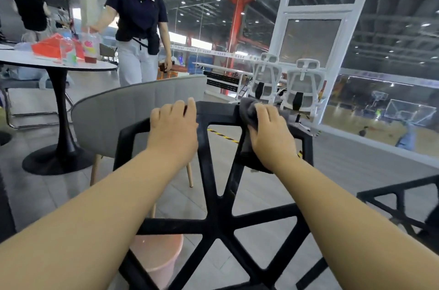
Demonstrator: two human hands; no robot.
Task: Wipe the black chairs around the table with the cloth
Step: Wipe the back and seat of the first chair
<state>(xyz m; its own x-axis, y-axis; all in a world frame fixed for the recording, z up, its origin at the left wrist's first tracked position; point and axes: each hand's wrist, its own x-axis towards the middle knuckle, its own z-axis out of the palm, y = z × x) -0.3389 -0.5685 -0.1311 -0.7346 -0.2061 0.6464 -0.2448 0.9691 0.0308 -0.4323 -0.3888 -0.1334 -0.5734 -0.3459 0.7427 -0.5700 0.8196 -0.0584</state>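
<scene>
A black plastic chair (213, 194) with an open strut back fills the middle of the head view. My left hand (173, 128) grips the top rail of its backrest, fingers curled over the edge. My right hand (270, 133) holds a grey cloth (249, 111) against the right part of that rail, with the cloth bunched under the fingers and hanging down beside a strut. A second black chair (399, 204) shows at the lower right edge.
A grey upholstered chair (123, 111) stands just behind the black one. A round white table (99, 65) with cups and red items is at the left, a person (140, 28) beside it. A pink bucket (156, 259) sits on the floor below. White office chairs (285, 83) stand by the window.
</scene>
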